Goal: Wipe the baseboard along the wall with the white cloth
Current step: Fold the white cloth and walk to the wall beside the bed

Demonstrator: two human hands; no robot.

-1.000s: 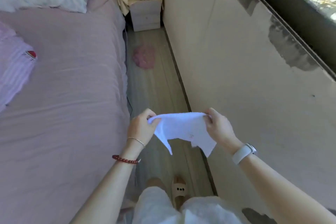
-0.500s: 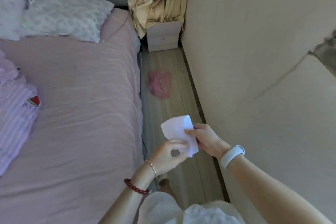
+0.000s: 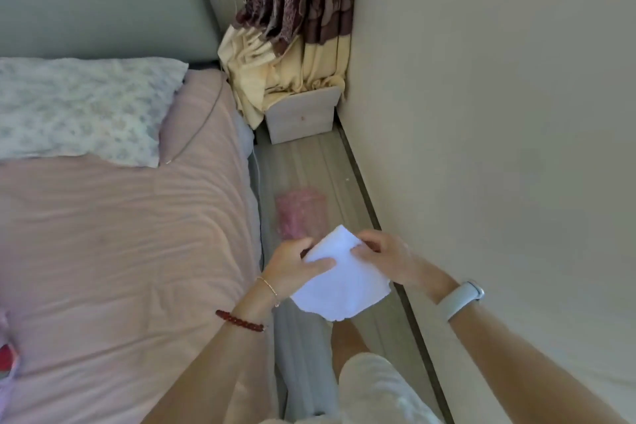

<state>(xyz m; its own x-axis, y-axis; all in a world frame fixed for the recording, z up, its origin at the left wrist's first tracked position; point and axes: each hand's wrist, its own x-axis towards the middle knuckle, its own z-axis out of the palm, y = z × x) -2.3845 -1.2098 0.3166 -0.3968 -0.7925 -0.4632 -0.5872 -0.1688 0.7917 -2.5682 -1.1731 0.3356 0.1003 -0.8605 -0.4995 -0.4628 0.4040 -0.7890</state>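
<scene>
At the bottom edge both forearms and the pale shorts [image 3: 375, 392] are cut off by the frame, and one bare leg below the cloth is partly hidden. The white cloth [image 3: 344, 282], folded into a rough square, is held in the air over the floor strip between bed and wall, well above the baseboard [image 3: 373, 213]. The left hand [image 3: 292, 265] pinches its left edge, thumb on top and fingers tucked underneath out of sight; the right hand [image 3: 389, 260] grips its upper right edge with curled fingers. The left wrist wears a red bead bracelet [image 3: 239, 320] and a thin chain, the right a white band [image 3: 461, 299].

The wood-look floor [image 3: 309, 162] runs as a narrow lane; the dark baseboard follows the plain wall [image 3: 481, 148] on the right. A blurry pink item [image 3: 301, 213] lies on the floor just beyond the hands; what it is cannot be told. The bed [image 3: 120, 234] with a pink sheet fills the left, a patterned pillow [image 3: 79, 110] at its head. At the far end a small pale drawer box [image 3: 303, 117] stands against the wall, closed, with curtains [image 3: 292, 27] bunched on top.
</scene>
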